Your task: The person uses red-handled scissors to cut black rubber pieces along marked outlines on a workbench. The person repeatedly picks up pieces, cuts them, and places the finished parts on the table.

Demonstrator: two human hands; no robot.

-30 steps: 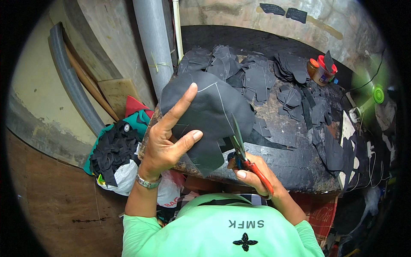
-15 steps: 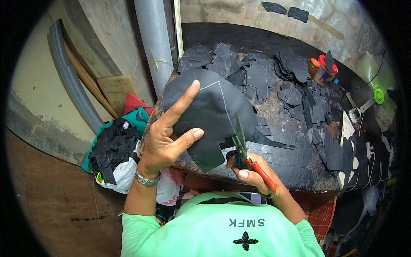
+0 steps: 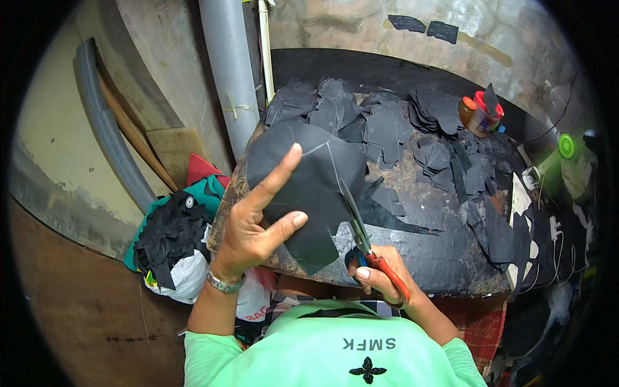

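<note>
Over the dark counter [image 3: 425, 258], the left hand [image 3: 258, 226] pinches a large black sheet [image 3: 309, 180] with index finger raised, while the right hand [image 3: 380, 277] grips red-handled scissors [image 3: 364, 242], blades biting into the sheet's edge.

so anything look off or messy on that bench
Nothing damaged. The dark worktop is strewn with loose black cut pieces, unsorted. The left hand holds a large black sheet while the right hand cuts it with orange-handled scissors.
</note>
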